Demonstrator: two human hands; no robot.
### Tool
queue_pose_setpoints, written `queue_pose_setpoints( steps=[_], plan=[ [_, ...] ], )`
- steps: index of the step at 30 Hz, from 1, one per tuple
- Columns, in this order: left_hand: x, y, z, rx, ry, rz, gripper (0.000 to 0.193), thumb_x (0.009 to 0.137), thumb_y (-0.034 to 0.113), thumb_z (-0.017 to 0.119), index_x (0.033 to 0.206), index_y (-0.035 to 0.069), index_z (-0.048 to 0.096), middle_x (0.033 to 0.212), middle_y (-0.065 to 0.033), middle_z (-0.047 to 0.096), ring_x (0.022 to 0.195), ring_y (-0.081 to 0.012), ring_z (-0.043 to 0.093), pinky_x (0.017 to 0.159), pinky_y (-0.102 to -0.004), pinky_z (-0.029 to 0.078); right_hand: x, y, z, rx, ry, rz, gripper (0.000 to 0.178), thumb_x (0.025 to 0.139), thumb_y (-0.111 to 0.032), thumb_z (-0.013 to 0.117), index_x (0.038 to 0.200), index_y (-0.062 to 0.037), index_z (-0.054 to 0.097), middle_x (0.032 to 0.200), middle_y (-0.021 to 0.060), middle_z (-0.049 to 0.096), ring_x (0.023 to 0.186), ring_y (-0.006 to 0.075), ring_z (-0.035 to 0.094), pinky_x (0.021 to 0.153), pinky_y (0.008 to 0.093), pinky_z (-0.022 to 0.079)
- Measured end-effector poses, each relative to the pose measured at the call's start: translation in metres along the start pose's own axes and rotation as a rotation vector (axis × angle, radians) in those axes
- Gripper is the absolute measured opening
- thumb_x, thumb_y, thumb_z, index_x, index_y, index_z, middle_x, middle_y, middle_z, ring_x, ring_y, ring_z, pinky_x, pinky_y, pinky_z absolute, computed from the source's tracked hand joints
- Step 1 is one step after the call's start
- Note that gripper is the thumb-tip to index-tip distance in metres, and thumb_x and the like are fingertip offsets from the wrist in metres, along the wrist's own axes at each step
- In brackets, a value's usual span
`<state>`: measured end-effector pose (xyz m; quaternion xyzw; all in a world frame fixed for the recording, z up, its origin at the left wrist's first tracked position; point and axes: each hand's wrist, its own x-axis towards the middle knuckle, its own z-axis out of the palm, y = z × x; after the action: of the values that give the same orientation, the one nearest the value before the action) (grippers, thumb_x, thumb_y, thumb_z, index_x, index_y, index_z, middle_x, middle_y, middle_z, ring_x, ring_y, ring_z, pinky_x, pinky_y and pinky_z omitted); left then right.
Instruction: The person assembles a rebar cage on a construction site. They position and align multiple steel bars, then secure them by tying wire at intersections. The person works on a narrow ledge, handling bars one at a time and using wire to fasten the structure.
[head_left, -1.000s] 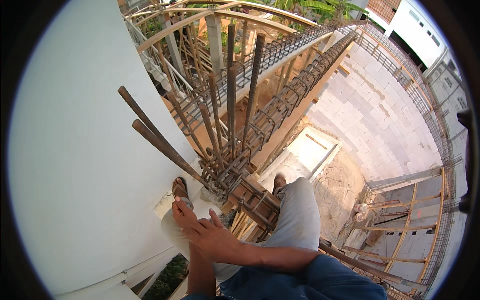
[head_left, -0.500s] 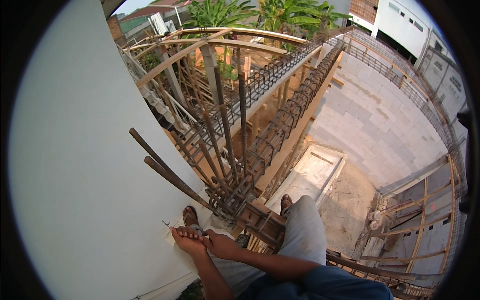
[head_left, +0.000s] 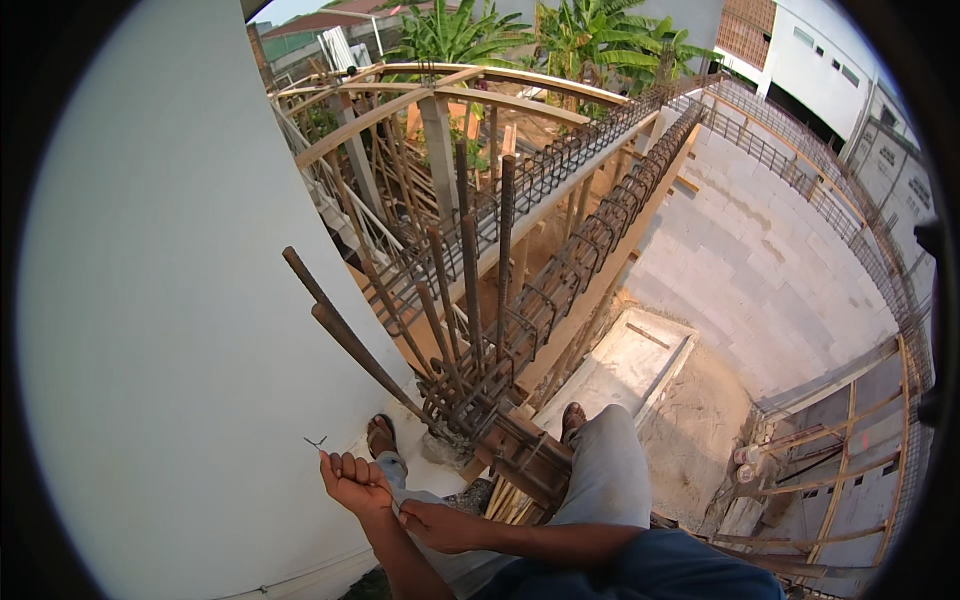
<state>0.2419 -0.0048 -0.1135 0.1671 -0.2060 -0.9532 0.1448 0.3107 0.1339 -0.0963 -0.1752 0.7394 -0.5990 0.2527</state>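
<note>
My left hand point(head_left: 356, 484) is closed in a fist on a thin piece of wire point(head_left: 316, 442), whose forked end sticks out past the thumb side. Just right of it and a little nearer is my right hand point(head_left: 436, 525), its fingers curled in by the left wrist. Whatever may be inside those fingers is hidden. Beyond the hands, a cluster of upright rebar rods point(head_left: 470, 280) rises out of the joint of a steel beam cage point(head_left: 560, 280). Neither hand touches the rebar.
A tall pale wall point(head_left: 180, 300) fills the left side. My sandalled feet point(head_left: 381, 436) straddle the wooden formwork point(head_left: 525, 455). Right of the beam there is a deep drop to a sandy floor point(head_left: 700, 430) and a block wall point(head_left: 750, 220). Two bent rods point(head_left: 350, 350) lean toward the left.
My left hand has moved left and slightly away from the right hand, carrying the wire. The hands, close together before, are now a little apart. The view has shifted slightly.
</note>
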Motion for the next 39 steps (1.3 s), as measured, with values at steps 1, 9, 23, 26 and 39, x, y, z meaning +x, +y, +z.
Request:
queue_pose_setpoints(
  steps=[1, 9, 23, 26, 39],
  plan=[
    [-0.007, 0.002, 0.002, -0.069, -0.017, -0.083, 0.044, 0.1, 0.031, 0.047, 0.061, 0.018, 0.031, 0.049, 0.0063, 0.018, 0.04, -0.0072, 0.009, 0.035, -0.0249, 0.01, -0.005, -0.007, -0.018, -0.1, -0.145, -0.028, 0.024, 0.103, -0.024, 0.037, 0.101, -0.0028, 0.049, 0.077, 0.0144, 0.054, 0.077, 0.0286, 0.056, 0.076, 0.0415, 0.044],
    [-0.031, -0.012, 0.028, -0.007, -0.183, -0.092, 0.044, 0.101, 0.032, 0.044, 0.062, 0.018, 0.03, 0.049, 0.0065, 0.016, 0.038, -0.008, 0.008, 0.035, -0.0262, 0.009, -0.017, -0.009, -0.039, -0.506, -0.035, 0.078, 0.02, 0.099, -0.019, 0.044, 0.104, -0.0015, 0.051, 0.068, 0.0225, 0.061, 0.066, 0.0422, 0.063, 0.06, 0.0538, 0.046],
    [-0.036, -0.009, 0.026, -0.546, -0.404, -0.467, 0.043, 0.104, 0.033, 0.034, 0.064, 0.018, 0.03, 0.049, 0.0063, 0.016, 0.038, -0.0092, 0.007, 0.037, -0.0273, 0.01, -0.06, -0.008, -0.05, 0.142, -0.272, -0.179, 0.024, 0.099, -0.024, 0.048, 0.117, -0.0076, 0.054, 0.076, 0.0044, 0.057, 0.069, 0.0179, 0.057, 0.065, 0.029, 0.045],
    [-0.044, -0.016, 0.034, -0.471, -0.011, -0.513, 0.044, 0.103, 0.035, 0.037, 0.063, 0.018, 0.03, 0.049, 0.0064, 0.016, 0.038, -0.0096, 0.007, 0.037, -0.0273, 0.01, -0.04, -0.014, -0.078, -0.475, 0.426, -0.622, 0.024, 0.096, -0.02, 0.051, 0.115, -0.006, 0.052, 0.077, 0.0137, 0.063, 0.064, 0.029, 0.065, 0.054, 0.0382, 0.049],
    [-0.064, -0.02, 0.037, 0.043, -0.217, -0.353, 0.046, 0.1, 0.04, 0.047, 0.063, 0.02, 0.028, 0.049, 0.0067, 0.014, 0.038, -0.0092, 0.007, 0.037, -0.0277, 0.009, -0.045, -0.013, -0.079, -0.582, 0.627, -0.277, 0.011, 0.091, -0.013, 0.057, 0.098, -0.0057, 0.054, 0.076, 0.014, 0.062, 0.068, 0.0344, 0.065, 0.055, 0.044, 0.05]
  ],
)
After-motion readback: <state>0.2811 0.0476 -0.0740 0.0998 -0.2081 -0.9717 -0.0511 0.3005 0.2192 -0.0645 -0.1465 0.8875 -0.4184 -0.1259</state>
